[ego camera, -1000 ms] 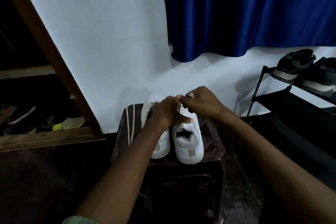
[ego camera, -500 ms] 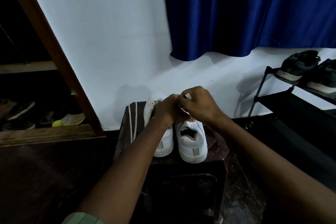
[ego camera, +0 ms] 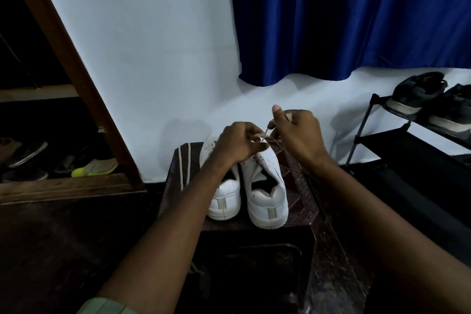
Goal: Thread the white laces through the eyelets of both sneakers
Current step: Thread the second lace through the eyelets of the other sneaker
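Two white sneakers stand side by side on a dark stool (ego camera: 303, 186), with the heels toward the person and the toes toward the wall. Both hands work over the front part of the right sneaker (ego camera: 267, 186). The left hand (ego camera: 237, 144) is curled and pinches a lace (ego camera: 265, 138) just above the eyelets of this sneaker, and its wrist crosses over the left sneaker (ego camera: 224, 199). The right hand (ego camera: 298, 132) is a little higher and to the right, with the thumb up and the fingers closed on the other part of the same lace; a thin piece of it runs tight between the two hands. A second lace (ego camera: 184, 163) lies loose on the stool, just left of the left sneaker, in two straight strands that point toward the wall. The long axis of the right sneaker goes away from the person, so the eyelet rows lie below and between the hands, and the free end has to go down and a little toward the person to meet the next eyelet. I judge that the right hand is better placed to guide it, while the left hand holds the lace at the shoe. Which eyelets are already filled I cannot tell, because the hands cover them. The left sneaker seems not laced yet.
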Available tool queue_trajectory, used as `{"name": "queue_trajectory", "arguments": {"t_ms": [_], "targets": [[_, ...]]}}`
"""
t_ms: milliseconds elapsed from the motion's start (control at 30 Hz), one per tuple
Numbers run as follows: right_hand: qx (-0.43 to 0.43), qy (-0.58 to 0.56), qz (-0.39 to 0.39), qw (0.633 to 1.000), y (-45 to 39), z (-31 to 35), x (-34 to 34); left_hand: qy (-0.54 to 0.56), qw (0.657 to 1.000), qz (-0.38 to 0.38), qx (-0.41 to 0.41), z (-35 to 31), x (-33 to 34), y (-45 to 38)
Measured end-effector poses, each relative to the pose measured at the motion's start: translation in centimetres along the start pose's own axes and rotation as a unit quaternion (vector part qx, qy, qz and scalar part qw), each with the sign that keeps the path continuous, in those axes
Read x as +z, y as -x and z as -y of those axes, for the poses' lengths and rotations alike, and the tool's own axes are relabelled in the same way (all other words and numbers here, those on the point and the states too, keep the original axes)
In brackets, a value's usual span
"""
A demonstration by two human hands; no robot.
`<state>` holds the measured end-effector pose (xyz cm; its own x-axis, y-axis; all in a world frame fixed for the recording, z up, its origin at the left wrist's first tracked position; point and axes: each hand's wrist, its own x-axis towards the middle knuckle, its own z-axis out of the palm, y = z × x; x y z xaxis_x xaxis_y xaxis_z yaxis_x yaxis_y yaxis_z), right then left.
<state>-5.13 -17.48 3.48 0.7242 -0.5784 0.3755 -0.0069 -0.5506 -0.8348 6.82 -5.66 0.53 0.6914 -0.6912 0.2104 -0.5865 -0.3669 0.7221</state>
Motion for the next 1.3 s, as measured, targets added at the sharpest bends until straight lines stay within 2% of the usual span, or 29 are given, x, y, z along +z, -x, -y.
{"name": "queue_trajectory", "arguments": {"t_ms": [167, 333, 400, 467, 533, 633, 700, 733, 833, 933, 967, 1033, 1067, 1133, 1200, 1233, 1300], "targets": [[0.024, -0.035, -0.052, 0.998, -1.0, -1.4, -1.0, 0.019, 0.999, 0.035, 0.024, -1.2, -1.1, 0.1], [0.081, -0.069, -0.065, 0.992, -2.0, -2.3, -1.5, 0.033, 0.995, 0.086, 0.048, -1.0, -1.5, 0.3], [0.101, -0.041, -0.064, 0.992, -2.5, -3.2, -1.8, 0.058, 0.992, 0.105, 0.046, -1.1, -1.5, 0.2], [0.103, 0.050, -0.044, 0.993, -2.5, -4.0, -2.0, 0.096, 0.990, 0.101, 0.034, -1.5, -1.8, 0.2], [0.071, 0.083, -0.003, 0.994, -2.2, -4.3, -1.7, 0.104, 0.991, 0.076, 0.022, -1.7, -2.1, 0.1], [0.067, -0.065, 0.157, 0.983, -1.7, -2.9, -0.7, 0.106, 0.994, 0.036, 0.015, -1.8, -2.2, 0.1], [0.063, -0.110, 0.223, 0.966, -1.4, -2.4, 0.2, 0.113, 0.994, -0.011, -0.008, -1.9, -2.0, 0.1], [0.064, -0.118, 0.226, 0.965, -1.2, -2.3, 0.5, 0.115, 0.992, -0.049, -0.026, -1.7, -1.9, -0.1], [0.109, -0.151, 0.171, 0.967, -1.4, -2.6, 0.6, 0.118, 0.975, -0.167, -0.092, -0.5, -1.9, -0.7], [0.120, -0.155, 0.112, 0.974, -2.0, -3.0, 0.1, 0.017, 0.966, -0.209, -0.150, 1.0, -2.2, -0.4], [0.115, -0.155, 0.102, 0.976, -2.1, -3.2, 0.2, -0.048, 0.965, -0.217, -0.141, 1.3, -2.1, -0.1], [0.102, -0.158, 0.093, 0.978, -2.1, -3.5, 0.5, -0.149, 0.961, -0.228, -0.042, 1.2, -1.6, 0.1], [0.091, -0.158, 0.095, 0.979, -2.0, -3.3, 0.8, -0.162, 0.962, -0.218, 0.028, 1.0, -1.3, 0.0], [0.063, -0.140, 0.101, 0.983, -2.0, -3.2, 1.5, -0.090, 0.978, -0.148, 0.117, -0.1, -0.9, -0.2], [0.053, -0.138, 0.104, 0.984, -2.2, -3.2, 1.9, -0.012, 0.992, -0.064, 0.104, -1.2, -0.6, -0.2], [0.057, -0.142, 0.105, 0.983, -2.3, -3.3, 2.0, -0.001, 0.995, -0.045, 0.088, -1.4, -0.6, -0.1], [0.069, -0.141, 0.110, 0.981, -2.3, -3.2, 1.7, -0.020, 0.996, -0.059, 0.061, -1.2, -0.7, -0.2]]}}
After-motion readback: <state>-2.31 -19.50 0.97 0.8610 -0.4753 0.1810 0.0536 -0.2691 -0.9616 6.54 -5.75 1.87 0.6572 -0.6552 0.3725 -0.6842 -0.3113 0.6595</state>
